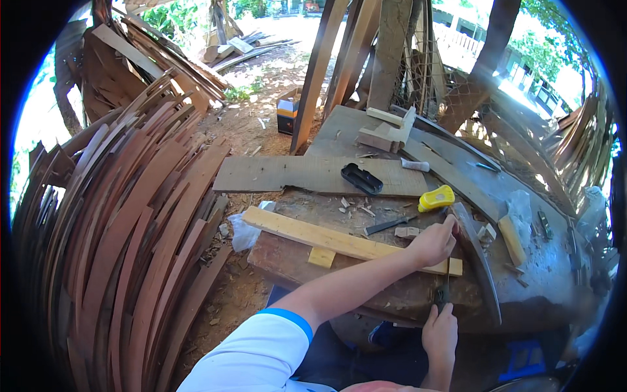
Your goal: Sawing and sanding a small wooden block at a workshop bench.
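A pale wooden bar (339,240) lies slantwise along the near side of the workbench, with a small wood block (321,257) showing under its near edge. My left hand (433,245) is over the bar's right end, fingers curled closed; what they pinch is hidden. My right hand (439,334) grips the dark handle of a thin-bladed tool (441,297), whose narrow blade points away from me across the bar toward my left hand. Its exact kind is unclear. Right of both hands lies a long, curved, dark flat piece (477,261). Beyond my left hand are a yellow bottle (436,198) and a dark flat tool (390,225).
A wide board (307,173) carries a black tray (361,179). Farther back sit jointed wood pieces (388,136) and a whitish tube (415,165). At right lie a wooden piece (511,240) and clear plastic (520,210). Stacked planks (150,196) fill the left side.
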Demonstrator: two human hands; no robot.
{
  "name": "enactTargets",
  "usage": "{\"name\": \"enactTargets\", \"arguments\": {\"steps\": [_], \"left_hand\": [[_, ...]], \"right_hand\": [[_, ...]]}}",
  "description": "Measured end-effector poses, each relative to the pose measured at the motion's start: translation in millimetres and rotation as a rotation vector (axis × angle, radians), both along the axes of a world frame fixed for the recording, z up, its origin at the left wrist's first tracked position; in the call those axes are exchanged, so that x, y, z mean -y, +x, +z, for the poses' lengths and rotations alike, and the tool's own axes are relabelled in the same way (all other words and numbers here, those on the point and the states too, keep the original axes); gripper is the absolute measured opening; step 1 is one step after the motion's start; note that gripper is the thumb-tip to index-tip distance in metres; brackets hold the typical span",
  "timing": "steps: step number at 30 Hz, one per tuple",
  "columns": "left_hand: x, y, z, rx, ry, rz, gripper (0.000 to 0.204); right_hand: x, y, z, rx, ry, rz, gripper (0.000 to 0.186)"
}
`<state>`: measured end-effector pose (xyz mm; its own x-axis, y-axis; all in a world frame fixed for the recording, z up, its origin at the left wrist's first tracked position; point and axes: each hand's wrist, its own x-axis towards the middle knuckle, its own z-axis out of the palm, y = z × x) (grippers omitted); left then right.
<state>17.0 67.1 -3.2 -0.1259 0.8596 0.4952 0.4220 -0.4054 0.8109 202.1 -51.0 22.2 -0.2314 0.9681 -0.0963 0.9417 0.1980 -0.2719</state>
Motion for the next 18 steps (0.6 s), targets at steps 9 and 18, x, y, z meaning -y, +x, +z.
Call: {"name": "enactTargets", "arguments": {"steps": [9,18], "left_hand": [[-5,0,5,0.025,-0.070,0.038,0.021],[-9,-7,0,0.027,-0.075,0.023,0.019]], "right_hand": [[40,30,0,0.049,-0.046,-0.067,0.029],[25,14,10,0.030,-0.078,-0.006,0.034]]}}
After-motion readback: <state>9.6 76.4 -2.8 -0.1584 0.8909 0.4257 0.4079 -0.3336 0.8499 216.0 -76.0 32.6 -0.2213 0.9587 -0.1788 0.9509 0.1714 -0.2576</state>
